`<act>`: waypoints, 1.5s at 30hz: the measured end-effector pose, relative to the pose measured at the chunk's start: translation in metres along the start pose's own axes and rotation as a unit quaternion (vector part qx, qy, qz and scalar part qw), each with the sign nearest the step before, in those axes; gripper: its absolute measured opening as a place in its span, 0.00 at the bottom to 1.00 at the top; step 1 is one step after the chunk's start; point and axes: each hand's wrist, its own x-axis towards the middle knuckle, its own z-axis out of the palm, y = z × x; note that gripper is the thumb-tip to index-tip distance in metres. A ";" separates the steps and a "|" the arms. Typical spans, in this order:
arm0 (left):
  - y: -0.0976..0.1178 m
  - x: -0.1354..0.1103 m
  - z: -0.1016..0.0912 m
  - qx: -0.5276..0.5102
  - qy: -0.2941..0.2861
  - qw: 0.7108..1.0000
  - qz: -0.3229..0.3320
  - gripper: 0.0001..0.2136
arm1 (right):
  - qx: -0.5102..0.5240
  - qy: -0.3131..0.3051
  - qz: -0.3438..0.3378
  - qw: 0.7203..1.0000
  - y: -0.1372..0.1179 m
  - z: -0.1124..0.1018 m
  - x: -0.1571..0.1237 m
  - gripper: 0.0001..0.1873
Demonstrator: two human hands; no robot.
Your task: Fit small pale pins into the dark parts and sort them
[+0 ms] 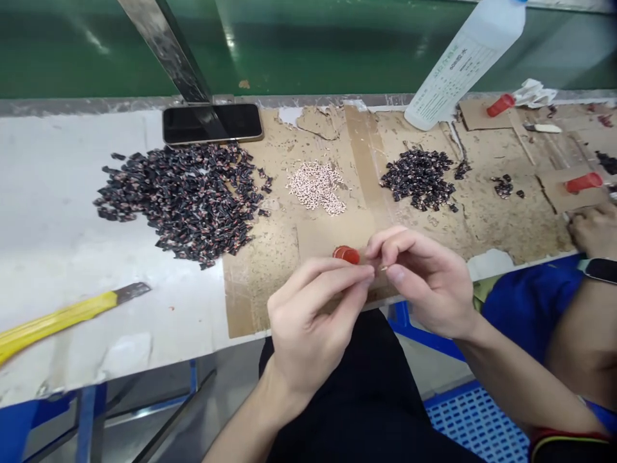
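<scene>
In the head view, your right hand (424, 276) pinches a tiny pale piece (383, 267) between thumb and forefinger. That grip is closed on it, though the piece is almost too small to make out. Your left hand (313, 315) is curled, its fingertips (371, 272) right beside that pinch, and you can't tell whether this grip has hold of anything. A red roll (346, 254) sits on the table just past your hands, with neither hand blocking it.

Take the pale heap of small bits (317, 188) as your mark. To its left lies a big heap of dark pieces (183, 199), and to its right a smaller dark heap (418, 180). Beyond it and to the left, a black phone (212, 123) lies flat below a metal strut (166, 51). Farther right of the heap, a white plastic bottle (465, 61) tilts over the table's back edge, near two red tubes (500, 105) and crumpled tissue (533, 94). Well left of it and nearer you lies a yellow knife (62, 321). Far to its right, another person's hand (592, 230) rests at the table edge, a black watch (600, 270) on the wrist.

The table (58, 218) has a white top, with worn cardboard (260, 283) taped across the middle and right. A green wall (72, 51) stands behind it, and a blue mesh stool (477, 424) shows on the floor below.
</scene>
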 end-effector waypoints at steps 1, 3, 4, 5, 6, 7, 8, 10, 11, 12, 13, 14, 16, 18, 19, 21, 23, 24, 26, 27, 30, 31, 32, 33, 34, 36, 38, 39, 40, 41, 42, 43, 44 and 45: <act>-0.002 -0.002 -0.002 -0.007 0.019 0.999 -0.028 0.12 | -0.035 0.011 -0.008 0.999 0.004 -0.002 -0.001 0.06; -0.006 -0.005 -0.009 -0.016 0.069 0.993 -0.090 0.15 | -0.134 0.022 -0.029 0.990 0.012 -0.006 -0.002 0.07; -0.008 -0.006 -0.012 -0.014 0.092 0.989 -0.116 0.15 | -0.191 0.017 -0.042 0.981 0.016 -0.007 -0.002 0.07; -0.010 -0.007 -0.016 -0.007 0.108 0.985 -0.134 0.13 | -0.241 0.007 -0.056 0.969 0.020 -0.007 -0.002 0.07; -0.012 -0.007 -0.019 0.003 0.118 0.982 -0.145 0.11 | -0.279 -0.005 -0.069 0.958 0.023 -0.007 -0.002 0.07; -0.014 -0.008 -0.022 0.013 0.124 0.981 -0.151 0.10 | -0.303 -0.015 -0.082 0.949 0.026 -0.007 -0.003 0.08; -0.016 -0.008 -0.024 0.019 0.128 0.980 -0.154 0.09 | -0.318 -0.020 -0.092 0.943 0.028 -0.006 -0.003 0.08; -0.018 -0.008 -0.027 0.022 0.135 0.979 -0.154 0.10 | -0.329 -0.019 -0.102 0.939 0.030 -0.005 -0.003 0.09; -0.019 -0.008 -0.028 0.022 0.135 0.978 -0.154 0.10 | -0.333 -0.018 -0.102 0.937 0.031 -0.005 -0.003 0.10; -0.019 -0.008 -0.029 0.022 0.135 0.979 -0.153 0.10 | -0.339 -0.018 -0.103 0.935 0.031 -0.004 -0.002 0.10; -0.020 -0.009 -0.029 0.024 0.134 0.979 -0.153 0.10 | -0.346 -0.019 -0.106 0.932 0.031 -0.004 -0.002 0.10; -0.020 -0.009 -0.029 0.028 0.131 0.979 -0.153 0.10 | -0.353 -0.021 -0.111 0.929 0.031 -0.004 -0.002 0.10; -0.021 -0.009 -0.030 0.033 0.126 0.980 -0.148 0.11 | -0.363 -0.027 -0.121 0.923 0.030 -0.004 -0.001 0.10; -0.021 -0.009 -0.030 0.035 0.121 0.982 -0.141 0.11 | -0.368 -0.031 -0.129 0.920 0.030 -0.004 0.000 0.10; -0.021 -0.009 -0.029 0.036 0.118 0.983 -0.137 0.11 | -0.370 -0.031 -0.131 0.919 0.030 -0.004 0.000 0.10; -0.022 -0.009 -0.029 0.035 0.117 0.984 -0.129 0.11 | -0.378 -0.033 -0.132 0.916 0.031 -0.004 0.000 0.10; -0.022 -0.008 -0.029 0.034 0.117 0.985 -0.122 0.12 | -0.388 -0.037 -0.134 0.911 0.032 -0.004 0.000 0.10; -0.022 -0.008 -0.029 0.033 0.115 0.986 -0.118 0.12 | -0.391 -0.038 -0.136 0.910 0.032 -0.004 0.000 0.10; -0.022 -0.008 -0.030 0.028 0.107 0.987 -0.112 0.11 | -0.389 -0.037 -0.140 0.910 0.031 -0.004 0.000 0.10; -0.021 -0.008 -0.031 0.026 0.101 0.988 -0.111 0.11 | -0.381 -0.034 -0.139 0.914 0.030 -0.004 0.001 0.10; -0.014 -0.004 -0.029 -0.004 0.068 0.990 -0.124 0.11 | -0.317 -0.013 -0.105 0.943 0.024 -0.004 0.001 0.09; -0.011 -0.003 -0.028 -0.031 0.051 0.987 -0.148 0.10 | -0.279 0.001 -0.081 0.957 0.022 -0.003 0.001 0.08; -0.007 -0.001 -0.025 -0.067 0.031 0.981 -0.181 0.09 | -0.232 0.016 -0.053 0.971 0.018 -0.002 0.000 0.08; -0.003 0.001 -0.022 -0.107 0.010 0.969 -0.221 0.08 | -0.177 0.031 -0.024 0.983 0.015 -0.001 -0.001 0.07; 0.000 0.004 -0.018 -0.148 -0.008 0.954 -0.260 0.07 | -0.114 0.043 0.005 0.992 0.011 0.000 -0.001 0.06; 0.007 0.008 -0.011 -0.213 -0.037 0.925 -0.314 0.06 | 0.009 0.054 0.051 0.997 0.004 0.002 -0.003 0.07; 0.011 0.011 -0.005 -0.254 -0.054 0.908 -0.330 0.06 | 0.088 0.053 0.076 0.992 -0.004 0.004 -0.004 0.08; 0.012 0.012 -0.003 -0.267 -0.059 0.903 -0.332 0.05 | 0.104 0.054 0.080 0.990 -0.007 0.005 -0.004 0.09; 0.013 0.013 -0.002 -0.278 -0.063 0.898 -0.335 0.05 | 0.107 0.056 0.080 0.989 -0.010 0.005 -0.004 0.09; 0.014 0.013 -0.001 -0.286 -0.066 0.895 -0.337 0.05 | 0.101 0.060 0.078 0.990 -0.013 0.005 -0.004 0.09; 0.014 0.013 -0.001 -0.291 -0.068 0.892 -0.340 0.05 | 0.092 0.063 0.074 0.991 -0.015 0.005 -0.004 0.10; 0.015 0.012 -0.001 -0.294 -0.070 0.890 -0.341 0.05 | 0.084 0.065 0.070 0.992 -0.017 0.006 -0.004 0.10; 0.015 0.012 -0.001 -0.295 -0.070 0.889 -0.343 0.05 | 0.079 0.067 0.067 0.992 -0.018 0.006 -0.004 0.10; 0.016 0.012 -0.002 -0.294 -0.070 0.889 -0.344 0.05 | 0.078 0.066 0.065 0.993 -0.019 0.006 -0.004 0.11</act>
